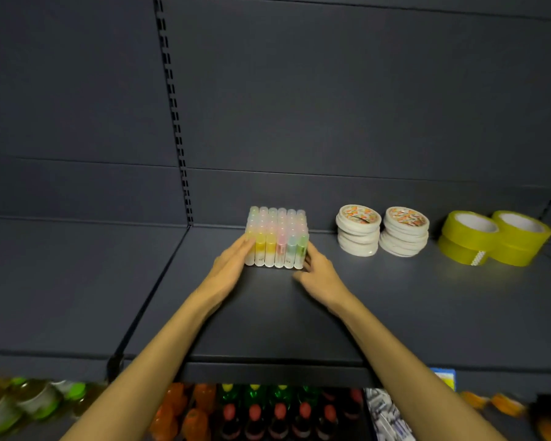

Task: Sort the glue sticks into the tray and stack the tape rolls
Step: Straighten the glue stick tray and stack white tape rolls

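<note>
A tight block of upright glue sticks point(276, 237), with clear caps and yellow, pink, blue and green bodies, stands on the dark shelf point(268, 313). Whether a tray holds them I cannot tell. My left hand point(233, 265) lies flat against the block's left side. My right hand point(318, 272) presses its lower right corner with fingers curled. To the right stand two stacks of white tape rolls point(358, 230) point(404, 232) with patterned tops. Farther right are two stacks of yellow tape rolls point(468, 238) point(519, 238).
A slotted upright post point(175, 116) runs down the dark back panel at the left. Below the shelf's front edge point(274, 372), a lower shelf holds several bottles point(268, 412) with red, green and orange tops, and jars point(19, 402) at the far left.
</note>
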